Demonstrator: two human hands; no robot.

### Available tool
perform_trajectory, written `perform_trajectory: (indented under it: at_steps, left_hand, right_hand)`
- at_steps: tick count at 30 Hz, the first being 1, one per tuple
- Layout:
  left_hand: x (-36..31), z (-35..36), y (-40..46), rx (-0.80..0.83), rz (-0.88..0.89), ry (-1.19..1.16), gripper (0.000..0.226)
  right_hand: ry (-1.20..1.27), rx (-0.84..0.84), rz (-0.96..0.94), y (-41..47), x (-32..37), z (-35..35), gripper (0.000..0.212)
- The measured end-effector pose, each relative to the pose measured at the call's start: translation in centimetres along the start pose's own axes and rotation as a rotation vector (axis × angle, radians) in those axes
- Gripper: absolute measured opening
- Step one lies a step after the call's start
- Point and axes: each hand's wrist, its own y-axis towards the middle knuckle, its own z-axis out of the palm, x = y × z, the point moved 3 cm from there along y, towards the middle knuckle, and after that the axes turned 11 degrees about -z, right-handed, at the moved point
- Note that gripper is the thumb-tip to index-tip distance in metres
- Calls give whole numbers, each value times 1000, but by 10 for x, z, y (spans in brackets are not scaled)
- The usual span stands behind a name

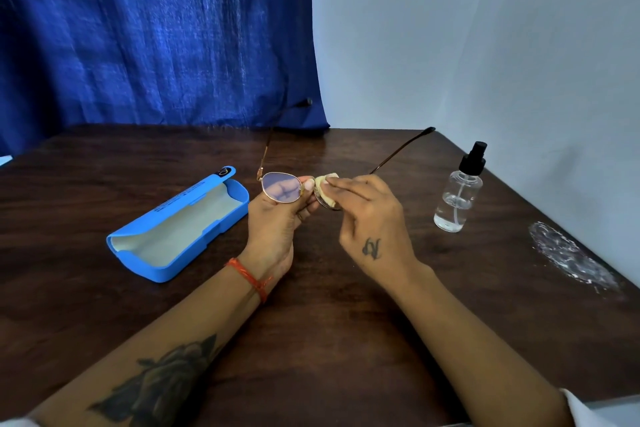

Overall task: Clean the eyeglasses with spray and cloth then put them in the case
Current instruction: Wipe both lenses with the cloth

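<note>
Where hands work, case (pixel 180 229) leftward, spray bottle (pixel 459 192) rightward

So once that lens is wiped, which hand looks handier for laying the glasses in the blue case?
Probably the left hand. It already holds the eyeglasses at the bridge, and the open case lies on its side. The right hand pinches the cloth.

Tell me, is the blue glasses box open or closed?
Open. The blue case lies on the table with its lid flipped back, showing the pale lining inside. Nothing is in it.
</note>
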Motion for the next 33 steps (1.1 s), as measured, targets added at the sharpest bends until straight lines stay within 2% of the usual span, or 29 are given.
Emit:
perform_trajectory:
  at_steps: [6, 11, 15, 20, 27, 33]
  left_hand:
    - [-4, -2, 2, -28, 8, -35, 11]
    - [-4, 1, 1, -15, 6, -42, 10]
    - [-3, 0, 1, -6, 9, -33, 10]
    - [-3, -2, 3, -14, 11, -20, 12]
    - [-2, 2, -1, -10, 24, -2, 11]
    - [-2, -1, 2, -19, 20, 2, 9]
  right_hand:
    - [-14, -54, 0, -4, -5, -11, 41]
    - [-122, 0, 23, -5, -5, -4, 41]
    - [-76, 27, 5, -6, -3, 0, 37]
    - [53, -40, 14, -7, -4, -7, 35]
    - [-91, -20, 78, -6, -6, -2, 37]
    - [-5, 8, 29, -4, 1, 3, 39]
